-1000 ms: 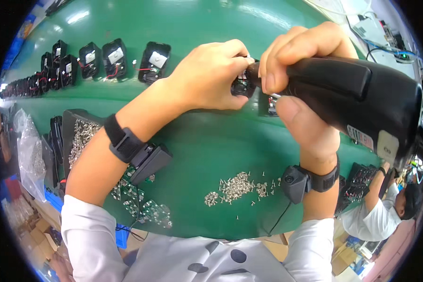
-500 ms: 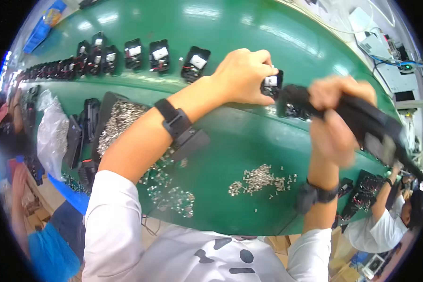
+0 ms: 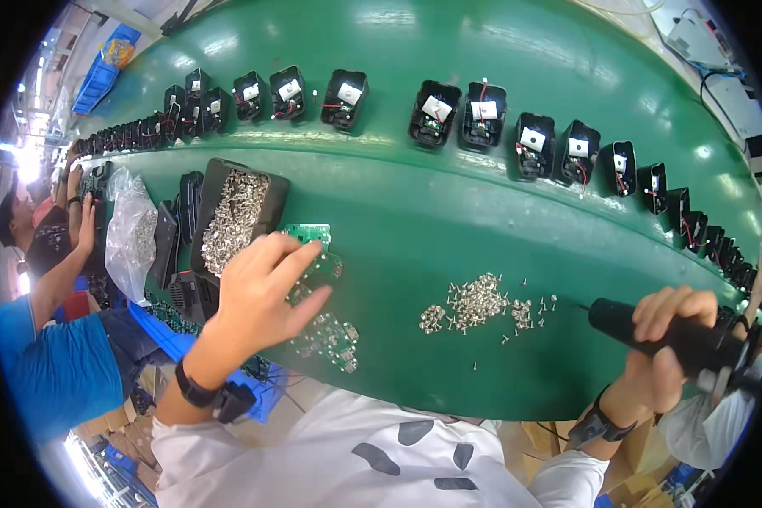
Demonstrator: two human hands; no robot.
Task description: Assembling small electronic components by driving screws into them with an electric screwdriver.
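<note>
Black screwdriver (image 3: 611, 322) within the right grip (image 3: 649, 378), beside loose screws (image 3: 480, 300)

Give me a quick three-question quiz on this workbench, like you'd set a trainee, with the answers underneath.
1. Which hand holds the black power tool? A) left B) right C) neither
2. True or false: the dark tray near the left hand is empty.
3. Fill in the missing word: beside the left hand's spread fingers lie green circuit ____.

Key:
1. B, the right hand.
2. False: the dark tray holds a heap of small metal screws.
3. boards.
</note>
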